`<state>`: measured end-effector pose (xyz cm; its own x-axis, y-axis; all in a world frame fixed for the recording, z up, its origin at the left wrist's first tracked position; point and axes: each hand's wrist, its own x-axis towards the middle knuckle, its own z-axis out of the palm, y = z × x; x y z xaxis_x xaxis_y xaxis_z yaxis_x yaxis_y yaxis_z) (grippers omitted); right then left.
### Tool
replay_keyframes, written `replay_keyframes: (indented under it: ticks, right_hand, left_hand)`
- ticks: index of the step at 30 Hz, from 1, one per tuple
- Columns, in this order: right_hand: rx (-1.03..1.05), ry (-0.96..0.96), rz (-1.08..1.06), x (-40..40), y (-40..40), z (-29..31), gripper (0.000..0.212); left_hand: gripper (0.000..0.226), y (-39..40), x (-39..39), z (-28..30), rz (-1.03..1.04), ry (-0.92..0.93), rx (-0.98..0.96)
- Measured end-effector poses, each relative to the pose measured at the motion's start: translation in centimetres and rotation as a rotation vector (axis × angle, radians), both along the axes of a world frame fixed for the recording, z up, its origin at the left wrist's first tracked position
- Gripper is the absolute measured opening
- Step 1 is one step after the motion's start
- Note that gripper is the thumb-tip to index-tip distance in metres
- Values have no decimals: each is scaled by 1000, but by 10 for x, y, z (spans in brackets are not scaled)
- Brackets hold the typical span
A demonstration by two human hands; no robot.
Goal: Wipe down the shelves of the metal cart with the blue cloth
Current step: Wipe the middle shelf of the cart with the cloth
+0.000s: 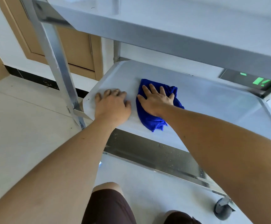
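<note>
The metal cart's middle shelf (204,101) fills the centre of the head view, under the top shelf (164,25). A crumpled blue cloth (149,120) lies on the left half of the middle shelf. My right hand (155,99) presses flat on the cloth with fingers spread. My left hand (112,105) rests palm down on the shelf's left front corner, fingers curled over the surface, holding nothing. The two hands are close together but apart.
An upright cart post (57,62) stands left of my left hand. A lower shelf (147,183) and a grey caster wheel (223,210) sit below. Wooden door panels (76,46) and pale floor tiles lie to the left. My knees are at the bottom edge.
</note>
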<state>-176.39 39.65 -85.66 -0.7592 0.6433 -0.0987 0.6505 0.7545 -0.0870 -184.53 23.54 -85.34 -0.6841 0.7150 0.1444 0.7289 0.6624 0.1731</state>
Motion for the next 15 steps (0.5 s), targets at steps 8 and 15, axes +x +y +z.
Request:
replay_keyframes:
  ticks: [8, 15]
  right_hand:
    - [2, -18, -41, -59, 46, 3, 66]
    - [-2, -29, -63, -107, 73, 11, 66]
  left_hand:
    - [51, 1, -4, -6, -15, 37, 24]
    - [51, 0, -4, -8, -8, 36, 68]
